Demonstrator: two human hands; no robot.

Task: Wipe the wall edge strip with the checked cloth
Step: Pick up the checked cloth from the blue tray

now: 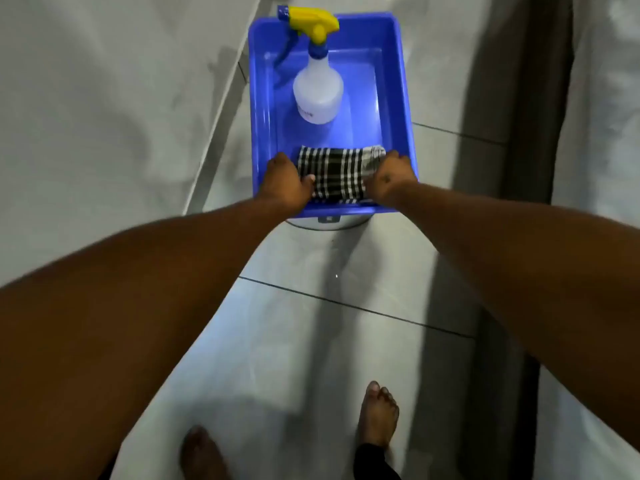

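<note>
Two bare hands, the left hand [287, 183] and right hand [391, 178], are clasping opposite ends of the folded black-and-white checked cloth [334, 174] lying inside the blue plastic tub [403, 109]. Lifting it evenly, clear of the white spray bottle [318, 90] beyond, is probably wisest.

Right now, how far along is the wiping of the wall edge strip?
Barely started. Done: nothing visibly wiped. In hand: the left hand and right hand both grip the folded black-and-white checked cloth, draped over the near rim of the blue plastic tub, where a white spray bottle with a yellow trigger stands. Left: carry the cloth to the strip and wipe.
</note>
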